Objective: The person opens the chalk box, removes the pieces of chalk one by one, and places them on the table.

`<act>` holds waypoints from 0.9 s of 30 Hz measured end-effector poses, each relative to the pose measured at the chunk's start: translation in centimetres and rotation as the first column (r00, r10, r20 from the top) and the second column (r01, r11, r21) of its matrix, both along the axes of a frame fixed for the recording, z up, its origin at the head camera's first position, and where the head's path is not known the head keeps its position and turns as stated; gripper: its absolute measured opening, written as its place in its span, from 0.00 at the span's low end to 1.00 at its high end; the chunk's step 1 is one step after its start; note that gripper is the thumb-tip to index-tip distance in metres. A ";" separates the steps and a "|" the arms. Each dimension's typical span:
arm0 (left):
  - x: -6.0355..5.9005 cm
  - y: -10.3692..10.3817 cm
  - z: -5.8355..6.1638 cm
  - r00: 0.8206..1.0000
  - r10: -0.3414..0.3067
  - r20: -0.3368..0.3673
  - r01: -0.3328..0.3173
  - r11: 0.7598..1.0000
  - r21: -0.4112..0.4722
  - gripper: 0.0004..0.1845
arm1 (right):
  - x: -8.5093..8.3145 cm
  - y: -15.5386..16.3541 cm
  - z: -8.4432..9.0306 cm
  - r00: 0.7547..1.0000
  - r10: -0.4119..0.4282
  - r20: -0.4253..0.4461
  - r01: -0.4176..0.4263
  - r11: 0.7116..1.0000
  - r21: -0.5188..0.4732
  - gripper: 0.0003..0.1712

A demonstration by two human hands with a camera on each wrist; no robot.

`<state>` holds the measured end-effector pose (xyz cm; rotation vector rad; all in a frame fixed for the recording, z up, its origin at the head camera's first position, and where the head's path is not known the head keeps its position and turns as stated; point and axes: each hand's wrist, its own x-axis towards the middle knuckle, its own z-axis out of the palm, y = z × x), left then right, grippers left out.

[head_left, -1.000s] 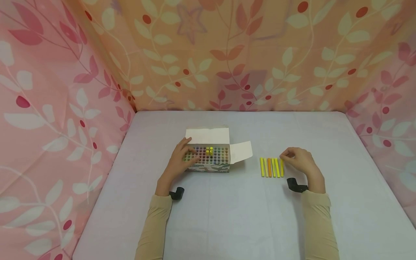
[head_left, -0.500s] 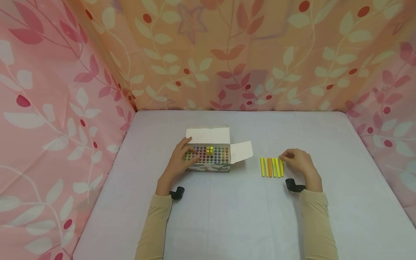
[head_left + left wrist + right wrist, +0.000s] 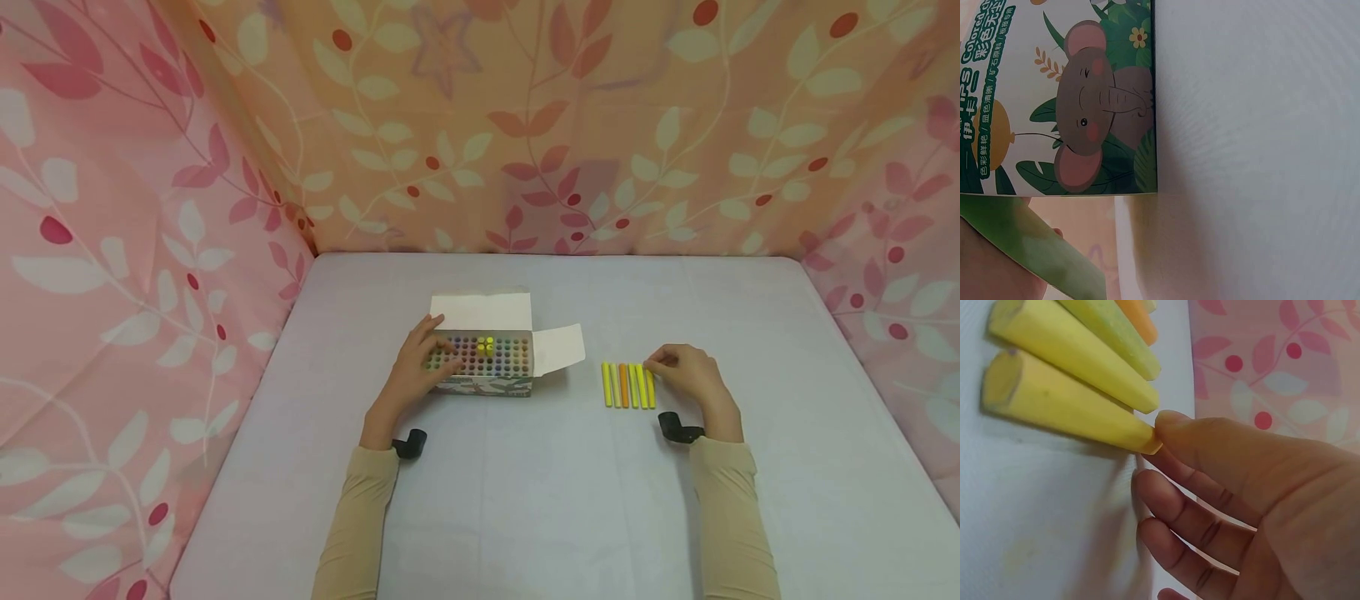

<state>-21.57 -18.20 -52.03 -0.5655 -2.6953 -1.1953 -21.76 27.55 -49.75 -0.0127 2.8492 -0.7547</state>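
Note:
Several sticks of chalk, mostly yellow with one orange (image 3: 623, 386), lie side by side in a row. My right hand (image 3: 686, 367) pinches the far end of the rightmost yellow chalk stick (image 3: 650, 390). Close up in the right wrist view, the thumb tip meets the end of this yellow chalk stick (image 3: 1066, 400); the other fingers bend loosely below. My left hand (image 3: 417, 362) rests over the left end of an open chalk box (image 3: 483, 385), fingers spread. Upright chalks of many colours fill the box, and a few yellow ones (image 3: 485, 347) stand higher than the rest.
A white back flap (image 3: 482, 312) and a right side flap (image 3: 558, 350) of the box stand folded outward. All sits on a white-covered table (image 3: 540, 500). Patterned curtains (image 3: 487, 125) enclose the back and sides. An elephant picture (image 3: 1094, 103) decorates the box front.
The rightmost yellow chalk stick has shifted slightly left against the row, with my right hand moving a little left along with it. My left hand stays on the box.

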 end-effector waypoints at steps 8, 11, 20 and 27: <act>-0.1 0.0 -0.1 1.000 0.013 0.011 -0.013 1.000 -0.013 0.14 | -0.1 0.0 -0.1 1.000 -0.002 0.012 0.003 1.000 -0.009 0.15; -0.1 0.0 -0.2 1.000 0.013 0.011 -0.013 1.000 -0.020 0.14 | -0.1 0.1 -0.2 1.000 -0.003 0.013 0.003 1.000 -0.008 0.15; 0.0 0.0 0.0 1.000 0.007 0.017 -0.007 1.000 -0.005 0.14 | -0.1 0.0 -0.2 1.000 0.002 0.017 -0.002 1.000 -0.010 0.17; 0.1 0.0 0.1 1.000 0.007 0.015 -0.007 1.000 -0.009 0.15 | -0.1 0.0 -0.1 1.000 0.007 -0.002 -0.007 1.000 -0.015 0.18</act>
